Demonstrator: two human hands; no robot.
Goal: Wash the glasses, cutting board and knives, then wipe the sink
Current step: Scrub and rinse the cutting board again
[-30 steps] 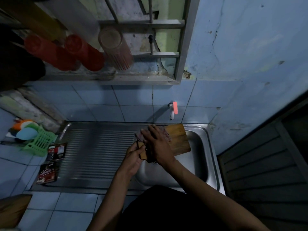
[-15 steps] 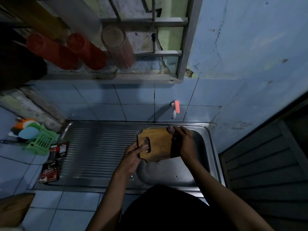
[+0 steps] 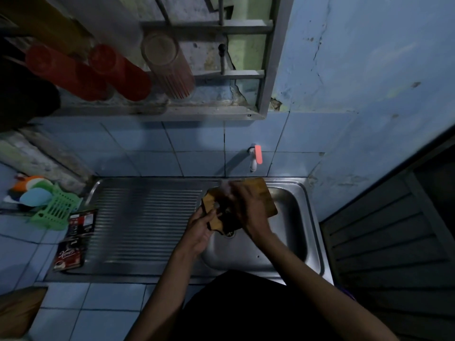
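A wooden cutting board (image 3: 267, 199) is held tilted over the steel sink basin (image 3: 293, 232). My left hand (image 3: 200, 228) grips its handle end at the left, thumb by the handle hole. My right hand (image 3: 246, 205) lies across the board's face; it is blurred, and something pale shows under its fingertips, too smeared to identify. The drain (image 3: 230, 233) shows just below the board. A ribbed clear glass (image 3: 167, 65) and two red cups (image 3: 105, 72) stand on the window sill above. No knives are visible.
A white tap with a pink lever (image 3: 256, 157) juts from the blue tiled wall above the basin. The ribbed drainboard (image 3: 145, 222) stretches left. A green basket (image 3: 57, 210) and dark sachets (image 3: 73, 239) sit at the left. A dark slatted door (image 3: 394, 242) stands right.
My right hand has swept from the board's right edge back across its face toward the left. The board has tilted, its far end swinging right toward the tap. My left hand keeps its hold.
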